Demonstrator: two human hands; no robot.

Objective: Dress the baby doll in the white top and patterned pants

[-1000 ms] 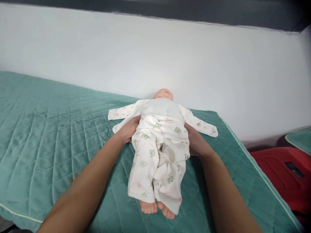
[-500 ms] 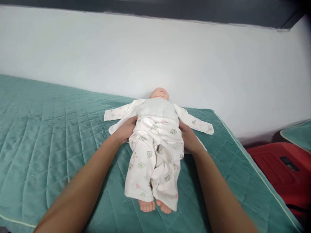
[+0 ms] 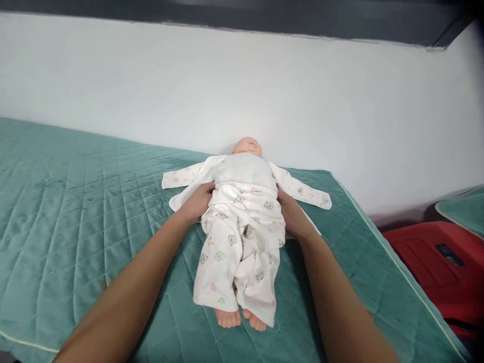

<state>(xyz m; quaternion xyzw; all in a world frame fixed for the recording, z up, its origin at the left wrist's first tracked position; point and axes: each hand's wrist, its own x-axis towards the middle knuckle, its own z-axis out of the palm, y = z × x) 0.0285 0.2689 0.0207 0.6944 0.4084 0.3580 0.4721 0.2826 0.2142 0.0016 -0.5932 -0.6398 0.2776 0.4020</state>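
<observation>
A green quilted cover (image 3: 124, 212) is edged with pale piping (image 3: 30, 343). A white wall (image 3: 227, 80) is topped by a dark band (image 3: 242, 15); a red plastic object (image 3: 419, 269) is seen at right.

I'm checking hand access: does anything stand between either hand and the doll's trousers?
Nothing visible does. The left hand and the right hand are at opposite sides of the trousers, near the waistband. Part of each hand is hidden, so the exact grip can't be told.
</observation>
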